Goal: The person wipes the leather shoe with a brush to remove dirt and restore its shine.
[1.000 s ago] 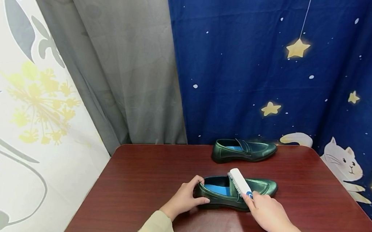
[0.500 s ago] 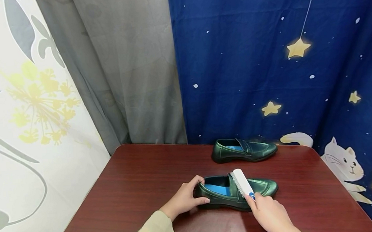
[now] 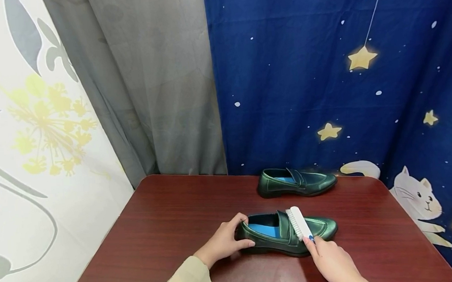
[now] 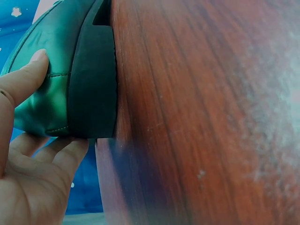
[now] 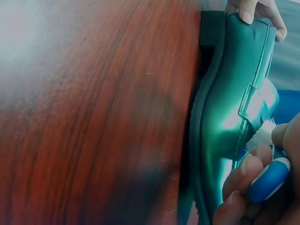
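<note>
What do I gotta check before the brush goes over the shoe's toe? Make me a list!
1. Near shoe upright on the table: ok.
2. Shoe held steady: ok, the left hand grips its back end.
3. Brush held: ok, the right hand grips it.
4. Bristles facing the shoe: ok, they're beside the strap.
5. Far shoe out of the way: ok, it stands behind, apart from the near one.
6. Near shoe clean all over: cannot tell, its far side is mostly hidden.
</note>
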